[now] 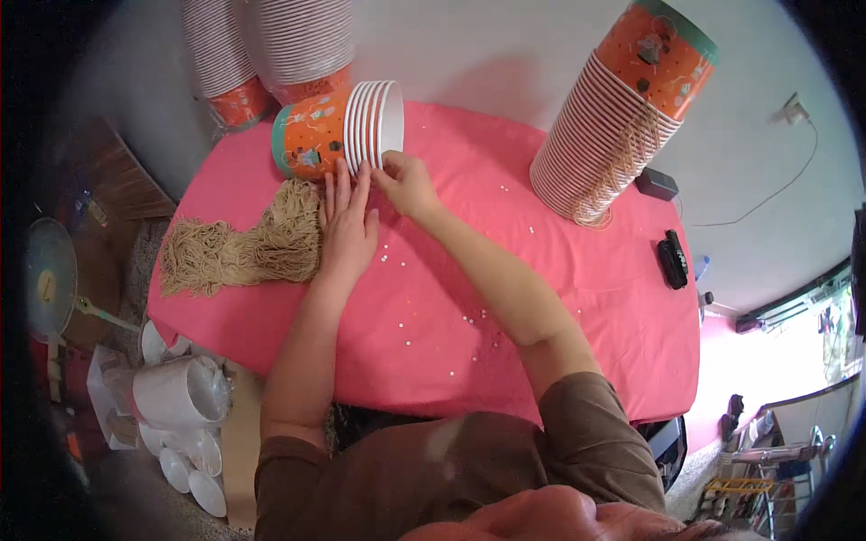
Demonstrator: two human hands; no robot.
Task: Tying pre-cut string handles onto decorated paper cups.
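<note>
A short nested stack of orange paper buckets with white rims lies on its side at the far left of the table, mouths facing right. My left hand rests against its near side, fingers stretched out and tips touching the buckets. With thumb and fingers closed together, my right hand pinches the near edge of the outermost white rim. Whether a cord is also between those fingers is too small to tell. Beside my left hand lies a heap of tan cords.
A tall bucket stack stands at the right with cords draped over it. Wrapped bucket stacks rise at the back left. Small white dots lie scattered on the pink tablecloth. A black object sits near the right edge.
</note>
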